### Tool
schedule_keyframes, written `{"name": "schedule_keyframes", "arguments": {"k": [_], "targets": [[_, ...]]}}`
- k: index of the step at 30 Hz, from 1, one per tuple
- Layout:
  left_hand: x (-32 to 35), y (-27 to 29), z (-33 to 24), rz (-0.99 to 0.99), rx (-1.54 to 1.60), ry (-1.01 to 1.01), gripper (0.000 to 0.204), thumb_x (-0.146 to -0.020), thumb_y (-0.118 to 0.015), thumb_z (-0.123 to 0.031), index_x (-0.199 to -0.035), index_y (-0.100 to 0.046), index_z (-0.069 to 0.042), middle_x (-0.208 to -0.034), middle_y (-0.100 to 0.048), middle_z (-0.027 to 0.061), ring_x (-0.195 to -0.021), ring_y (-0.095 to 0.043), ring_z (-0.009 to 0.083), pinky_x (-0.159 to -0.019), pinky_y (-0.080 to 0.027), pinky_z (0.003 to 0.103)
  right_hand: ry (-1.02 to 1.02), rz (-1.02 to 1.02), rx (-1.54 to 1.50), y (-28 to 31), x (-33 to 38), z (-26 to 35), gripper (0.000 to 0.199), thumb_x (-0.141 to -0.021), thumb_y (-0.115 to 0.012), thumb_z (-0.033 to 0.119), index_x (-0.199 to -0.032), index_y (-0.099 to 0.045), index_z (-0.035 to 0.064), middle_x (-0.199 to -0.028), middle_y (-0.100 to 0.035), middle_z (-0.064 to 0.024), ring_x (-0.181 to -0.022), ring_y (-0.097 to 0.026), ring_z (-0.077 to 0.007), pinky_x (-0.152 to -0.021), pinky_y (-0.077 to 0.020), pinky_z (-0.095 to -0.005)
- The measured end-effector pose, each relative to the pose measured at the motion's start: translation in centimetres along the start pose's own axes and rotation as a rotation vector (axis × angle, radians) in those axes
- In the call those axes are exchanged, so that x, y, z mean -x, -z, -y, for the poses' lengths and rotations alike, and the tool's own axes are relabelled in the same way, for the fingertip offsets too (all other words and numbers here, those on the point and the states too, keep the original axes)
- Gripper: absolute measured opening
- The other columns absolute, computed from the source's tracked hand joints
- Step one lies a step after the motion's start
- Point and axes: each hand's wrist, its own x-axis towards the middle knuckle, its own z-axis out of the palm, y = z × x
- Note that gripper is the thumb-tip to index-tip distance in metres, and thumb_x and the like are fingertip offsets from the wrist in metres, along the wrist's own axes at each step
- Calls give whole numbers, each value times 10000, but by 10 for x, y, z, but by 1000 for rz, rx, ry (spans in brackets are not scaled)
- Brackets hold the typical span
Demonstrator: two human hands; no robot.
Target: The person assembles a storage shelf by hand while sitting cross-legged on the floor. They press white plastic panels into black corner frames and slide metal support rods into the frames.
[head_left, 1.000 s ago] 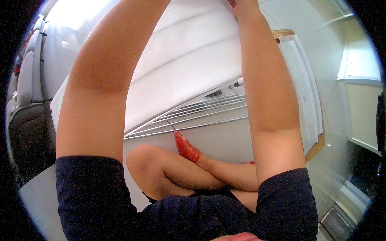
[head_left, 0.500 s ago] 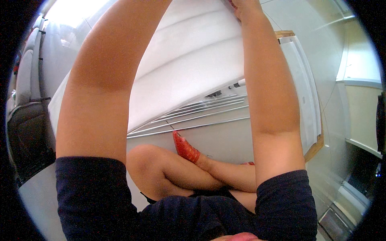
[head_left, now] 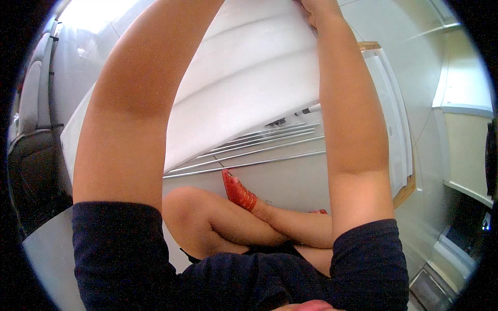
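Both my arms reach far forward past the upper edge of the view. My left hand is beyond that edge; only the left arm (head_left: pixel 129 98) shows. Of my right hand (head_left: pixel 317 7) a part shows at the top, beside the right edge of a large white fabric-like sheet (head_left: pixel 249 78). Its fingers are mostly cut off, so its grip is unclear. The sheet has soft creases and slants between my arms. Several thin silver metal rods (head_left: pixel 259 161) run out from under its near edge. Small black fittings (head_left: pixel 277 123) lie among them.
My crossed legs (head_left: pixel 228 223), with a red patterned sock (head_left: pixel 238 192) on one foot, are close to the rods. On the right lies a white flat panel (head_left: pixel 391 119) over a wooden-edged piece (head_left: pixel 405 193). Grey and black seat-like furniture (head_left: pixel 39 171) stands at left.
My right forearm has shifted slightly to the right, with the right hand a little lower at the top edge. The sheet and rods look nearly the same.
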Motion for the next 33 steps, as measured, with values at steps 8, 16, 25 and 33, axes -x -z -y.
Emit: {"name": "schedule_keyframes", "arguments": {"k": [8,16,25,33], "targets": [[-2,-2,-6,12,-21,37,368,-651,-724,-309,-863,-684,-11,-787,-646,108,-694,-582,219,-606,-473,349,-75,16,-88,2,-1,1,184,-670,-636,46,-850,-605,27,-783,-618,-164,-728,-602,-287,-643,-481,-361],[-26,-12,16,-63,34,-130,338,-588,-761,-243,-839,-693,-27,-740,-657,108,-657,-608,205,-604,-494,329,-132,22,-161,2,-3,4,201,-677,-639,49,-873,-601,19,-797,-618,-164,-736,-601,-281,-647,-482,-357],[-29,-22,26,-213,67,-206,340,-565,-765,-231,-791,-680,8,-689,-648,122,-616,-606,201,-591,-497,324,-177,37,-225,1,-6,7,221,-686,-642,54,-898,-597,9,-813,-618,-164,-744,-600,-274,-652,-483,-354],[-21,-28,29,-234,236,-157,391,-612,-751,-268,-876,-675,9,-716,-642,126,-631,-597,212,-578,-489,339,-203,50,-273,0,-7,11,240,-694,-645,57,-921,-593,1,-827,-618,-165,-751,-599,-268,-656,-484,-351]]}}
